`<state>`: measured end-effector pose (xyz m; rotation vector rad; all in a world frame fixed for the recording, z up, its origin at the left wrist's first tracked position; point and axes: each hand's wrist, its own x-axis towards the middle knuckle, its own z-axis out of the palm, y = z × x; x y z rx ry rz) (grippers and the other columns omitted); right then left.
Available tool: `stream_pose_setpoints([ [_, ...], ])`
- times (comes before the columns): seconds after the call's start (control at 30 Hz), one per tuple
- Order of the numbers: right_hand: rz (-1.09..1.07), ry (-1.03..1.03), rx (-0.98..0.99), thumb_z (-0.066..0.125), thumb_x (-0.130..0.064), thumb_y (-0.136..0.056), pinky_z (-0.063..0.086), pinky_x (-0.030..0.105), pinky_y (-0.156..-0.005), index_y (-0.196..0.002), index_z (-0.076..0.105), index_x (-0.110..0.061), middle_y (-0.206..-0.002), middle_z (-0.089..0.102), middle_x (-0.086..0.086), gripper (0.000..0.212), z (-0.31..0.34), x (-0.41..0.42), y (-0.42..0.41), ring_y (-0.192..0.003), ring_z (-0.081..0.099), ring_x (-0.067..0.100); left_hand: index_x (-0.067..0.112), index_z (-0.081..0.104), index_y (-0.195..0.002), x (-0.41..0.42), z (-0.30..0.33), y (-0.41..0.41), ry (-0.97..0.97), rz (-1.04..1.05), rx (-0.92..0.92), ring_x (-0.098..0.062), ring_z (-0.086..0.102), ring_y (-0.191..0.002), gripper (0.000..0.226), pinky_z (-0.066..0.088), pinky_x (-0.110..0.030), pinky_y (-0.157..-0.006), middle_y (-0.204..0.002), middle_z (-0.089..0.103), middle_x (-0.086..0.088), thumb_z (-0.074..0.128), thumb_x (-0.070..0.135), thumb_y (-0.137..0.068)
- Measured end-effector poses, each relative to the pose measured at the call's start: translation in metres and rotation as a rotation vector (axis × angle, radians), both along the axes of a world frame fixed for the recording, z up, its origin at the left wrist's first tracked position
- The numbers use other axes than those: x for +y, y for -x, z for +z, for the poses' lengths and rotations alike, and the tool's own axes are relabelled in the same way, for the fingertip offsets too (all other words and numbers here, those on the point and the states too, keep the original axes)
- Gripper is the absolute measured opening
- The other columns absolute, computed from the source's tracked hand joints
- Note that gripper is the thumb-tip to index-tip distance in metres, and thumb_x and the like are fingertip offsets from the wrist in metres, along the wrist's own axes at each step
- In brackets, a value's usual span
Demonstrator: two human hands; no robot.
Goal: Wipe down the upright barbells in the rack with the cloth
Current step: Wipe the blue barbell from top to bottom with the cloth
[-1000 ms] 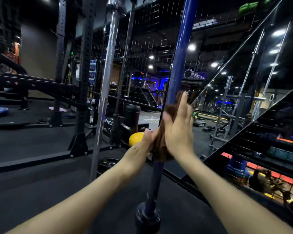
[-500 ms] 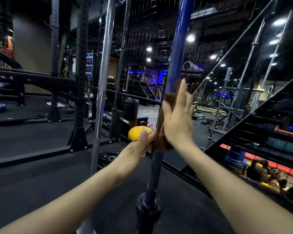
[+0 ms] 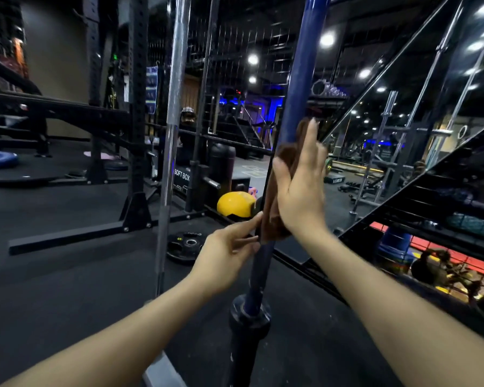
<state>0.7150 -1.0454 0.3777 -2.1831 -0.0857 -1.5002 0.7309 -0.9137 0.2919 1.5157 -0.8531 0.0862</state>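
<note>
Brown cloth (image 3: 280, 191) lies wrapped on the blue barbell (image 3: 301, 79), which stands upright in front of us, its black sleeve (image 3: 249, 319) below near the floor. We press our right hand (image 3: 302, 188) flat on the cloth, fingers straight and together. With our left hand (image 3: 229, 252) we pinch the lower edge of the cloth beside the bar. A silver barbell (image 3: 173, 107) stands upright to the left, apart from both hands. Behind it we see a yellow ball (image 3: 234, 203) on the floor.
</note>
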Motion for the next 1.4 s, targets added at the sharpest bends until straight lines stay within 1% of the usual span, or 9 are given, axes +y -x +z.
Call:
stream_pose_setpoints([
  [0.2, 0.057, 0.01, 0.177, 0.05, -0.032, -0.096, 0.034, 0.045, -0.098, -0.152, -0.002, -0.025, -0.149, 0.024, 0.002, 0.077, -0.039, 0.001, 0.022, -0.129, 0.029, 0.021, 0.043, 0.065, -0.11, -0.004, -0.004, -0.007, -0.033, 0.115, 0.032, -0.005, 0.068, -0.091, 0.052, 0.053, -0.038, -0.091, -0.095, 0.073, 0.015, 0.07, 0.001, -0.081],
  [0.37, -0.014, 0.006, 0.016, 0.043, -0.042, -0.094, 0.044, 0.051, -0.092, -0.153, -0.001, -0.025, -0.138, 0.032, 0.007, 0.075, 0.044, 0.0, -0.005, -0.116, 0.043, 0.031, 0.037, 0.061, -0.115, -0.004, -0.007, -0.011, -0.033, 0.071, 0.046, 0.015, 0.056, -0.08, 0.049, 0.045, -0.025, -0.079, -0.082, 0.069, 0.029, 0.067, 0.0, -0.084],
  [0.6, 0.124, -0.014, 0.14, 0.042, -0.039, -0.095, 0.037, 0.044, -0.096, -0.147, -0.007, -0.036, -0.141, 0.03, 0.003, 0.072, -0.061, 0.003, 0.017, -0.127, 0.035, 0.022, 0.033, 0.061, -0.122, -0.001, -0.008, -0.014, -0.044, 0.027, -0.009, -0.011, 0.064, -0.107, 0.043, 0.046, -0.044, -0.102, -0.11, 0.071, 0.008, 0.062, 0.006, -0.09],
  [0.73, 0.107, -0.016, 0.174, 0.047, -0.03, -0.097, 0.031, 0.038, -0.098, -0.151, -0.005, -0.029, -0.146, 0.027, 0.002, 0.075, -0.034, 0.001, 0.015, -0.129, 0.032, 0.023, 0.037, 0.062, -0.123, 0.001, -0.007, -0.014, -0.081, 0.01, -0.003, -0.006, 0.062, -0.107, 0.042, 0.045, -0.04, -0.102, -0.107, 0.071, 0.011, 0.059, 0.009, -0.091],
  [0.87, 0.051, -0.048, 0.054, 0.041, -0.035, -0.098, 0.033, 0.049, -0.104, -0.152, -0.003, -0.024, -0.137, 0.034, 0.006, 0.07, 0.017, 0.001, -0.003, -0.125, 0.039, 0.027, 0.029, 0.064, -0.122, 0.001, -0.01, -0.015, -0.068, 0.001, 0.006, 0.012, 0.056, -0.091, 0.036, 0.044, -0.026, -0.09, -0.091, 0.07, 0.021, 0.059, 0.009, -0.093],
  [0.97, 0.166, -0.097, 0.029, 0.035, -0.037, -0.094, 0.033, 0.039, -0.101, -0.152, 0.001, -0.025, -0.127, 0.034, -0.013, 0.068, -0.017, -0.001, -0.003, -0.123, 0.037, 0.014, 0.022, 0.059, -0.129, 0.002, -0.012, -0.014, -0.042, -0.059, 0.007, 0.009, 0.056, -0.1, 0.037, 0.043, -0.026, -0.096, -0.11, 0.069, 0.013, 0.055, 0.01, -0.095],
  [1.1, 0.236, -0.109, 0.149, 0.031, -0.049, -0.094, 0.029, 0.034, -0.104, -0.146, -0.004, -0.038, -0.134, 0.035, -0.003, 0.063, -0.074, -0.005, 0.007, -0.127, 0.036, 0.017, 0.024, 0.054, -0.131, 0.0, -0.013, -0.012, 0.03, -0.115, 0.1, -0.015, 0.055, -0.121, 0.04, 0.041, -0.043, -0.107, -0.125, 0.063, 0.003, 0.049, 0.005, -0.096],
  [1.27, 0.218, -0.113, 0.397, 0.04, -0.035, -0.1, 0.023, 0.027, -0.098, -0.15, -0.001, -0.033, -0.142, 0.031, 0.0, 0.064, -0.086, -0.005, 0.028, -0.122, 0.032, 0.013, 0.049, 0.056, -0.116, 0.005, 0.001, 0.0, -0.075, -0.078, 0.116, -0.008, 0.056, -0.117, 0.034, 0.041, -0.046, -0.106, -0.122, 0.063, 0.013, 0.052, 0.02, -0.096],
  [1.4, 0.129, -0.057, 0.648, 0.042, -0.032, -0.1, 0.03, 0.036, -0.102, -0.153, 0.002, -0.026, -0.145, 0.031, 0.003, 0.066, -0.101, -0.021, 0.054, -0.13, 0.035, 0.029, 0.041, 0.058, -0.117, 0.008, 0.01, 0.024, -0.134, 0.031, 0.084, -0.005, 0.063, -0.108, 0.029, 0.047, -0.038, -0.101, -0.113, 0.068, 0.01, 0.048, 0.022, -0.098],
])
